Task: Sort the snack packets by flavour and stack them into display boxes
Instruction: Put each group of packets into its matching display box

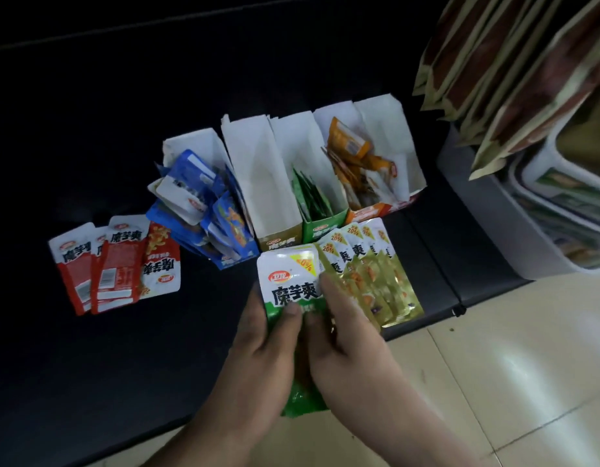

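Hands: what are mine doing?

Your left hand (268, 335) grips a stack of glossy green packets (288, 281) by its left edge, thumb curled over the front. Your right hand (342, 332) pinches the same stack from the right.

Where is that stack?

Over the near edge of the dark matte surface (89, 129), just in front of the green box (322, 227). Shiny olive-yellow packets (376, 274) lie fanned beside it.

And the rest?

Tall cardboard boxes with white inner walls stand in a row. The blue box (236, 259) is crammed with crinkled blue packets (194, 193), and the orange box (362, 214) holds orange packets (355, 163). Flat rectangular red packets (113, 264) lie to the left.
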{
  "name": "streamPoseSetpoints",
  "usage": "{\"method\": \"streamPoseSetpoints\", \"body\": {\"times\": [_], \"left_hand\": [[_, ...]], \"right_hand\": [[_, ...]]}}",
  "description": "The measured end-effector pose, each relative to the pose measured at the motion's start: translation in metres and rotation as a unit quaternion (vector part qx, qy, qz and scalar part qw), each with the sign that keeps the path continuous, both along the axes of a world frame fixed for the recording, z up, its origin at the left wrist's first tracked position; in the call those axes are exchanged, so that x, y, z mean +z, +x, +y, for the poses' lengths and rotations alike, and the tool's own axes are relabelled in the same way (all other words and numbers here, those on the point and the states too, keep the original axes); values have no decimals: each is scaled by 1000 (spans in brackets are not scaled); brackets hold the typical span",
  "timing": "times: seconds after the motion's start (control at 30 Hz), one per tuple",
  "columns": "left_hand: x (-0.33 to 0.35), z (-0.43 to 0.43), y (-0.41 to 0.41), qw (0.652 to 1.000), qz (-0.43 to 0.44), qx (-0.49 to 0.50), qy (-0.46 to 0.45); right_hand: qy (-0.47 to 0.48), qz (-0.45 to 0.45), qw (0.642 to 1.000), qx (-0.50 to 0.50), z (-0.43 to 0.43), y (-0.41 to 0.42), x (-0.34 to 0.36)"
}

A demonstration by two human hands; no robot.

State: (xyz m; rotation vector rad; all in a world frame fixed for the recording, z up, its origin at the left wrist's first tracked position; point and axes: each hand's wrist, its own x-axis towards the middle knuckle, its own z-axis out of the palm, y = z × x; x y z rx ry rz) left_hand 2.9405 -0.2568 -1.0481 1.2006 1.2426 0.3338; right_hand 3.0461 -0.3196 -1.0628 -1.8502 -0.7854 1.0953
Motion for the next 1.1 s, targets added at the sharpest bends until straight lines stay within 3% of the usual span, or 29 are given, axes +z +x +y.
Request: {"method": "streamPoseSetpoints", "body": {"times": [0.17,0.43,0.67,0.93,1.1], "left_hand": [[13,3,12,999,-21,-47,15],[45,21,25,981,-22,-122,150],[76,102,70,974,38,-13,222],[74,155,122,971,171,-61,153],[77,172,140,973,174,-64,140]], "right_hand": [[6,40,996,-84,-2,8,7],[103,126,984,-68,3,45,23],[122,49,989,-70,53,80,41],[70,98,987,-110,71,92,38],[62,164,971,-161,56,98,28]]}}
